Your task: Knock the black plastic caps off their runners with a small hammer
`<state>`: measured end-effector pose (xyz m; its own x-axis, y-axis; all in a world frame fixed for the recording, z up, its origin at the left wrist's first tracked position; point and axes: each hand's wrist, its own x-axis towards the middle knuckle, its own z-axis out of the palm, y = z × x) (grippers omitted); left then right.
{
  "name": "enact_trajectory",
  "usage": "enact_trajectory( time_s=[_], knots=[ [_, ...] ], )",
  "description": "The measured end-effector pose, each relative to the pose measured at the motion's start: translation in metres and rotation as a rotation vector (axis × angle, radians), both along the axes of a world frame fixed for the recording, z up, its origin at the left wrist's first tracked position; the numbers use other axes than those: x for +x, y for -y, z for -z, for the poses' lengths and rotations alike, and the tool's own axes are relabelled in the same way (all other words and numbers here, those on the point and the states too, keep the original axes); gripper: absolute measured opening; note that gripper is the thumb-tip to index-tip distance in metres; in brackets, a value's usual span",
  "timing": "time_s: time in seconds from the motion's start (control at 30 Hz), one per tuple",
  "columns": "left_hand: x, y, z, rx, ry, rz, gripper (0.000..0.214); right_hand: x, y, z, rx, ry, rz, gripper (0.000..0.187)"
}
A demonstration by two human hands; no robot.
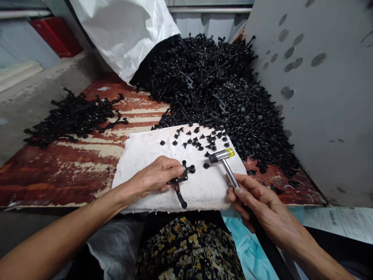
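Observation:
My left hand [163,175] pinches a black plastic bracket [181,179] with several arms, each ending in a round cup. The bracket rests over the white cloth pad [140,149], its far side hidden by my fingers. In my right hand [256,198] is a small mallet [230,171] with a metal handle, one dark face and one yellow face. Its head hovers or lies to the right of the bracket, apart from it; which I cannot tell. Small black caps with stems [194,142] lie scattered across the back of the pad, and one cap [206,165] sits near the mallet's head.
A large heap of black parts [204,77] spills from a white sack [125,31] at the back. More assembled-looking black pieces [75,114] are piled at left on the worn red-brown tabletop [58,167]. A grey panel [320,109] bounds the right side.

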<state>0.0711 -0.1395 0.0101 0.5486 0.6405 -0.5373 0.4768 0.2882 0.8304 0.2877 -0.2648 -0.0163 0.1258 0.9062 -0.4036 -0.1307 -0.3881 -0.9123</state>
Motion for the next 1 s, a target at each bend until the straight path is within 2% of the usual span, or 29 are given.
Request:
enact_trajectory(
  time_s=[0.17,0.43,0.63,0.73,0.83,0.93,1.0],
  knots=[
    [0.003,0.0,-0.001,0.008,-0.026,0.001,0.028,0.0,0.0,0.0,0.0,0.007,-0.014,0.056],
    [0.004,0.0,0.002,0.033,-0.048,0.022,0.025,0.0,-0.001,0.0,0.005,0.007,-0.023,0.051],
    [0.002,-0.002,0.01,0.165,-0.088,0.074,0.025,0.001,0.001,0.001,0.014,0.038,-0.031,0.047],
    [0.001,-0.005,0.012,0.204,-0.114,0.117,0.025,0.002,0.006,0.002,0.03,0.137,-0.053,0.045],
    [0.002,-0.01,0.011,0.257,-0.133,0.156,0.025,0.003,0.011,0.002,0.136,0.414,-0.093,0.042],
    [0.002,-0.012,0.01,0.298,-0.152,0.185,0.026,0.002,0.01,-0.003,0.405,0.78,-0.178,0.044],
    [0.001,-0.011,0.01,0.299,-0.174,0.187,0.026,0.0,0.008,-0.007,0.607,0.938,-0.262,0.051]
  ],
)
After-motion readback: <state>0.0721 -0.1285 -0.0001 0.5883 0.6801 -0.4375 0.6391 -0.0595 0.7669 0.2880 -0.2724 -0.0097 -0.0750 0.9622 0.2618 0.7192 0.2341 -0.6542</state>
